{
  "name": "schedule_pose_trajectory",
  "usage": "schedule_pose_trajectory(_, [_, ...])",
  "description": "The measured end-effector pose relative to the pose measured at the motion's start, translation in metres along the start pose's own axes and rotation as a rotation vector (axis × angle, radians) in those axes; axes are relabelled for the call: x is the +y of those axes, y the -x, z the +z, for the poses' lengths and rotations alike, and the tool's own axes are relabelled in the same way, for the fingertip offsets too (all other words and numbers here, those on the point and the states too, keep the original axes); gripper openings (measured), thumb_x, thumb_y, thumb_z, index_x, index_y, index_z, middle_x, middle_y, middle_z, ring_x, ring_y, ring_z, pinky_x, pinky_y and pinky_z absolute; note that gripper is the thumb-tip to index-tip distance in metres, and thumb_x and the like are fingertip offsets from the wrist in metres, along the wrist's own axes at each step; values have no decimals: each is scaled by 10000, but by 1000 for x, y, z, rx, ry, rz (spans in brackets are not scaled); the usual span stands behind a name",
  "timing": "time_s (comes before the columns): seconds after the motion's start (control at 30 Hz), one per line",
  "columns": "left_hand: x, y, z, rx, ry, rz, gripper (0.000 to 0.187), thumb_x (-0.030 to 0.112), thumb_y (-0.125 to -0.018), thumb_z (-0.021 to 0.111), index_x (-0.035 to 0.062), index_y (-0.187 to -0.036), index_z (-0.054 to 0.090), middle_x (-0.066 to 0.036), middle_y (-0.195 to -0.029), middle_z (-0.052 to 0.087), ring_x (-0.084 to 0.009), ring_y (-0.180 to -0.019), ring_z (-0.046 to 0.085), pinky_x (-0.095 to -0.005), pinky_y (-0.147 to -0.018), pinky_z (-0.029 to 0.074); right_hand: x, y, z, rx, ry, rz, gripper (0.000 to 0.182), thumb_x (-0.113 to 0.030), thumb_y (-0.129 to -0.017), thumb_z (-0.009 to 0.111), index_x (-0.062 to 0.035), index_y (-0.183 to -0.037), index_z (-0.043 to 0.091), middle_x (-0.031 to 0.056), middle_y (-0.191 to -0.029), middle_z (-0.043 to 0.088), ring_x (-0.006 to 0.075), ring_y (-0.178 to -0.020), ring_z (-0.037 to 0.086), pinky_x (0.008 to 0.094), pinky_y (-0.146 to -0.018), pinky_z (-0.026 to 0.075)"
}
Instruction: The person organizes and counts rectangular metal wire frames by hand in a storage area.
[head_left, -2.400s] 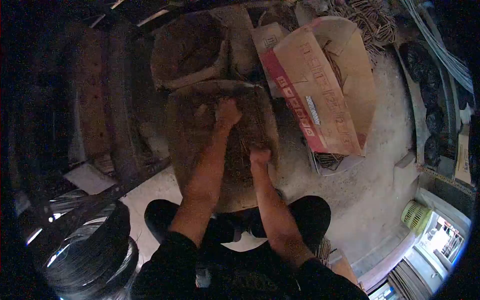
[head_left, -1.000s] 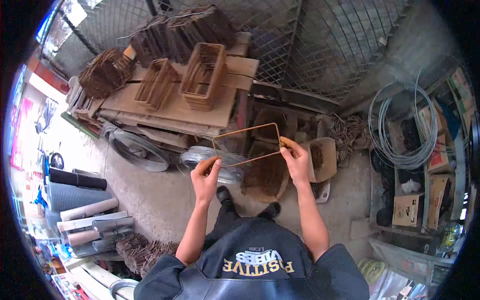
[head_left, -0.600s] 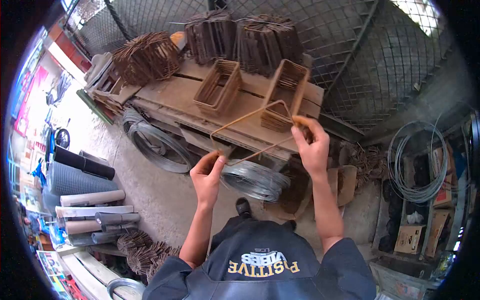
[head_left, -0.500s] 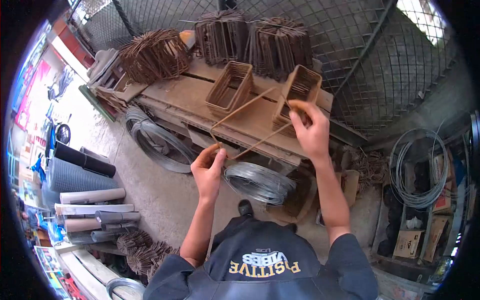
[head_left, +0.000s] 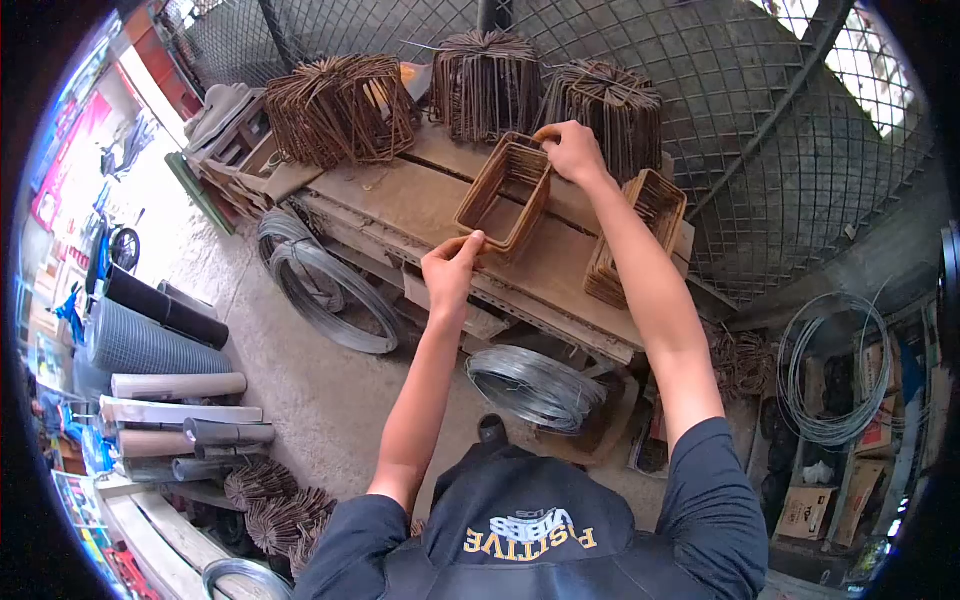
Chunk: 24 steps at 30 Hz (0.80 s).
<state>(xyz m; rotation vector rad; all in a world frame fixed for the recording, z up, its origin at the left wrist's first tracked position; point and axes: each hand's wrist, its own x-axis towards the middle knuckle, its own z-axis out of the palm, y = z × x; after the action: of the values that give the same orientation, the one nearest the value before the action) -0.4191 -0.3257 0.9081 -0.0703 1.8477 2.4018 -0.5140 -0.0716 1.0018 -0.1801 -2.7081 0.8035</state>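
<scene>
A stack of rusty rectangular rebar stirrups [head_left: 524, 228] stands on the wooden bench [head_left: 385, 205], forming an open box shape. My left hand [head_left: 452, 268] pinches the near left corner of the top stirrup, thumb above. At the far right corner, my right hand [head_left: 574, 152] has its fingers curled round the same stirrup, which lies level on the stack's rim. Beside it to the right is a second stirrup stack [head_left: 606, 270], partly hidden behind my right forearm.
Bundles of rusty stirrups [head_left: 340, 112] line the back of the bench, against a mesh fence [head_left: 690, 75]. Wire coils [head_left: 535, 385] lie below its front edge. Mesh rolls [head_left: 150, 340] are at the left, and a shelf with cardboard boxes [head_left: 805, 512] stands right.
Both hands have moved away from me, bringing the stirrup from a tilted position in the air down onto the left stack. The view has shifted slightly.
</scene>
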Motion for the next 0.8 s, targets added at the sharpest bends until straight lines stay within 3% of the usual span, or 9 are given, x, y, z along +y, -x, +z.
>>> schedule_pose_trajectory(0.27, [6, -8, 4, 25, -94, 30, 274, 226, -936, 795, -39, -869, 767, -33, -751, 715, -89, -670, 589, -264, -635, 461, 9, -9, 23, -104, 44, 110, 283, -106, -967, 628, -152, -1183, 804, 149, -1190, 762, 324, -1099, 722, 468, -998, 574])
schedule_pose_trajectory(0.57, [8, -11, 3, 28, -204, 37, 347, 283, -926, 819, 11, -751, 695, 10, -689, 621, -64, -615, 504, -255, -569, 380, 5, 7, 19, -2, 88, 113, 256, -164, -989, 632, -150, -1181, 802, 143, -1227, 735, 326, -1126, 701, 476, -981, 567])
schedule_pose_trajectory(0.8, [-2, 24, 3, 78, -188, 154, 377, 316, -929, 828, 4, -770, 688, 42, -688, 590, -44, -622, 471, -237, -564, 364, -2, 55, -30, 153, -24, -107, 260, -183, -998, 617, -84, -1178, 775, 159, -1259, 663, 360, -1127, 664, 468, -985, 544])
